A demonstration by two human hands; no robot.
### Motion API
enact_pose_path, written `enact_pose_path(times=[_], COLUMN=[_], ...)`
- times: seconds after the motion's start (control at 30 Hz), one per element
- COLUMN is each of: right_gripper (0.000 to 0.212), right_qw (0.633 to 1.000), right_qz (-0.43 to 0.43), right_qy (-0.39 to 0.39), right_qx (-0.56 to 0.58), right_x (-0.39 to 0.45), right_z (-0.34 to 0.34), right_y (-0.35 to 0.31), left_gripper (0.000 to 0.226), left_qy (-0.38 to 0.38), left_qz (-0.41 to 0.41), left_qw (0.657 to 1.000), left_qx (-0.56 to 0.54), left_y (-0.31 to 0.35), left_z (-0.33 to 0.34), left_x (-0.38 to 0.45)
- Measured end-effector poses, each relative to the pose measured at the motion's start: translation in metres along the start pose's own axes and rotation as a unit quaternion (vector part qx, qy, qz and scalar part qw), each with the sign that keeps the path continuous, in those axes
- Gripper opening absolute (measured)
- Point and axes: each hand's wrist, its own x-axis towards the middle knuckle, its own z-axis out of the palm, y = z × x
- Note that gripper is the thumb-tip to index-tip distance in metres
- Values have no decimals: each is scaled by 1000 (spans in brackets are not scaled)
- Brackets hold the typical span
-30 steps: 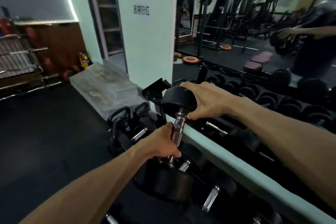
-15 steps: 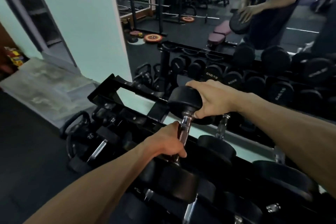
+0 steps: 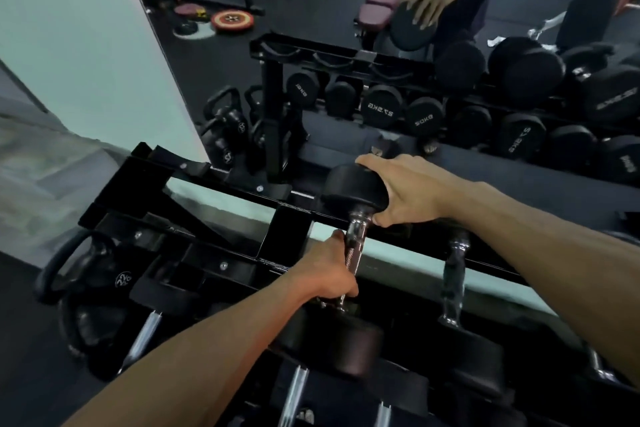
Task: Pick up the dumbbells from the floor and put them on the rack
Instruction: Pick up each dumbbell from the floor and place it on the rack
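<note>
while left hand (image 3: 329, 270) grips knurled steel handle, right hand (image 3: 403, 194) cups round rubber dumbbell (image 3: 351, 191) head, above black rack (image 3: 221, 265)

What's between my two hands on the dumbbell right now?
In the head view, a short stretch of the dumbbell's bare metal handle runs between the left hand, gripping lower down, and the right hand on the upper head.

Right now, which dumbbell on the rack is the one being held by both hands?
The tilted dumbbell: left hand grips its metal handle, right hand covers its raised far head. The neighbouring dumbbell to its right lies untouched.
</note>
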Motion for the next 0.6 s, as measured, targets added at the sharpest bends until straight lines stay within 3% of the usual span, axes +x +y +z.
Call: enact_pose_path(times=[0.3, 0.43, 0.6], right_gripper=[91, 86, 86], right_qw=[998, 995, 995], right_qz=[-26, -36, -49], right_qy=[-55, -91, -91], right_qx=[0, 26, -8], right_x=[69, 83, 92], right_z=[9, 19, 29], right_y=[20, 25, 25], left_gripper=[64, 52, 57], left_qy=[-2, 9, 34], left_qz=[-34, -34, -8], left_qw=[999, 995, 985], left_qx=[-18, 88, 170], left_y=[-17, -22, -33], left_z=[-10, -1, 3], left_x=[60, 63, 72])
